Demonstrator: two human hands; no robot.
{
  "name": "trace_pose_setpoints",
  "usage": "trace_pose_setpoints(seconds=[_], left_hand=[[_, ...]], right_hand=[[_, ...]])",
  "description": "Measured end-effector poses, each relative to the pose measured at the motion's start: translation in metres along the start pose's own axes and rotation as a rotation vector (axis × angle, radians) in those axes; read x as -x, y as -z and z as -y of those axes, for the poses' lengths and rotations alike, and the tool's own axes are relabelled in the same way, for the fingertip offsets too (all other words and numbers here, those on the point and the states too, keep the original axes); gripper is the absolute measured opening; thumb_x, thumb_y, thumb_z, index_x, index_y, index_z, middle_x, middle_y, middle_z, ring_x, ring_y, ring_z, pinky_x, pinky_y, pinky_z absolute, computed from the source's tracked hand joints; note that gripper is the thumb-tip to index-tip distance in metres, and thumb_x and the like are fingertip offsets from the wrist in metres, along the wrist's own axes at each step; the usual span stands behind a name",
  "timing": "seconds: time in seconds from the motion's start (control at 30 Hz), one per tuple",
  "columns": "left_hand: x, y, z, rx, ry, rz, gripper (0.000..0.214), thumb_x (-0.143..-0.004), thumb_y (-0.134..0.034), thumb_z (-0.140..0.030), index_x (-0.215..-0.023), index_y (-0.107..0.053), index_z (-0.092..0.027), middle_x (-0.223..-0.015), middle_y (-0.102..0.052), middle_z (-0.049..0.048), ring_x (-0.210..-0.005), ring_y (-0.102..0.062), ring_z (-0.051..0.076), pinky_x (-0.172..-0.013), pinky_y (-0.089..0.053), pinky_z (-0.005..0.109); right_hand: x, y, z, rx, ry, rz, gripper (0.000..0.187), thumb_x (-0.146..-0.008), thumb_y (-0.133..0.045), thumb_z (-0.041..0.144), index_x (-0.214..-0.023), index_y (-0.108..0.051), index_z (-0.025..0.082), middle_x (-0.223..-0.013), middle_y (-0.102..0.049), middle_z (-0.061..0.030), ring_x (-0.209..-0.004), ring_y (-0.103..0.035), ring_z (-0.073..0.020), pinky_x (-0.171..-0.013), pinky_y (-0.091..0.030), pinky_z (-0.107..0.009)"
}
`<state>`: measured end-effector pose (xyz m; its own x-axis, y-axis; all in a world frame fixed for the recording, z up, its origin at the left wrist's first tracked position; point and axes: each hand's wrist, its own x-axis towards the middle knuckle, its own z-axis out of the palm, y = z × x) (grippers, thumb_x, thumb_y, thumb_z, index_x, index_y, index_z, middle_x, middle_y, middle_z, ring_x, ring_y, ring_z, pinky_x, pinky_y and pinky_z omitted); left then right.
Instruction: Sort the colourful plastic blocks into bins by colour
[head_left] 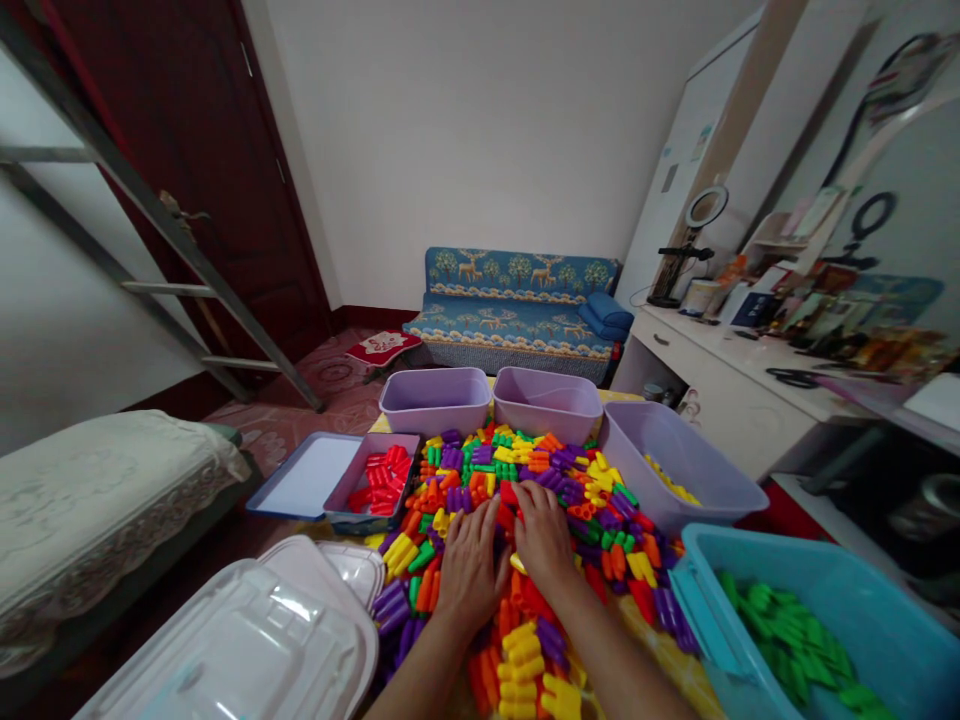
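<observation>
A large heap of tube-shaped plastic building blocks point(480, 455) in red, orange, yellow, green and purple covers the table before me. My left hand point(471, 562) rests on the middle of the heap, fingers stretched forward and thumb apart. Close beside it, my right hand point(543, 530) bends its fingers down among the blocks. A red block point(508, 493) touches the right fingertips and seems gripped there; the fingers partly hide it. Red blocks lie in a rectangular tin point(339, 520) at the left, its lid open. Green blocks sit in a blue bin point(694, 600) at the right.
Two lilac bins point(435, 410) stand along the table's far edge; a third lilac bin point(637, 490), at the right, holds some yellow blocks. White plastic lids point(247, 640) are stacked at the near left. Beyond are a blue sofa point(510, 315), a metal ladder point(172, 230) and a cluttered dresser point(727, 385).
</observation>
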<state>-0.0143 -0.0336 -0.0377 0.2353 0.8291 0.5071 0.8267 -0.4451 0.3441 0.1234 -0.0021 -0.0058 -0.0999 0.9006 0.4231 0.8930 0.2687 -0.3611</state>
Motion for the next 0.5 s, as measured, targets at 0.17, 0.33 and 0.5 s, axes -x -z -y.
trace_pose_setpoints(seconds=[0.17, 0.33, 0.5], left_hand=[[0.001, -0.001, 0.001, 0.001, -0.005, -0.014, 0.066, -0.09, -0.049, -0.029, -0.15, -0.023, -0.018, -0.143, -0.048, 0.0121, -0.131, -0.045, 0.024, -0.111, -0.031, 0.046], [0.002, -0.003, 0.005, 0.056, 0.01, -0.036, 0.06, -0.092, -0.047, -0.032, -0.147, -0.029, -0.018, -0.142, -0.05, 0.0118, -0.131, -0.045, 0.024, -0.112, -0.031, 0.048], [0.001, -0.012, 0.01, 0.236, 0.131, -0.168, 0.051, -0.094, -0.044, -0.03, -0.144, -0.035, -0.021, -0.139, -0.053, 0.0116, -0.127, -0.05, 0.023, -0.105, -0.041, 0.046]], right_hand=[[-0.003, 0.008, 0.008, 0.104, -0.117, -0.006, 0.041, -0.075, -0.049, 0.007, -0.112, -0.063, 0.019, -0.113, -0.059, -0.0118, -0.107, -0.05, -0.0271, -0.09, -0.042, -0.039], [0.0, 0.009, 0.01, 0.052, -0.124, 0.012, 0.036, -0.075, -0.046, 0.004, -0.101, -0.062, 0.021, -0.109, -0.063, -0.0065, -0.105, -0.053, -0.0227, -0.088, -0.038, -0.036], [0.005, 0.014, 0.014, -0.019, 0.035, 0.003, 0.024, -0.087, -0.047, 0.015, -0.102, -0.063, 0.023, -0.1, -0.067, -0.0038, -0.098, -0.055, -0.021, -0.091, -0.037, -0.036]])
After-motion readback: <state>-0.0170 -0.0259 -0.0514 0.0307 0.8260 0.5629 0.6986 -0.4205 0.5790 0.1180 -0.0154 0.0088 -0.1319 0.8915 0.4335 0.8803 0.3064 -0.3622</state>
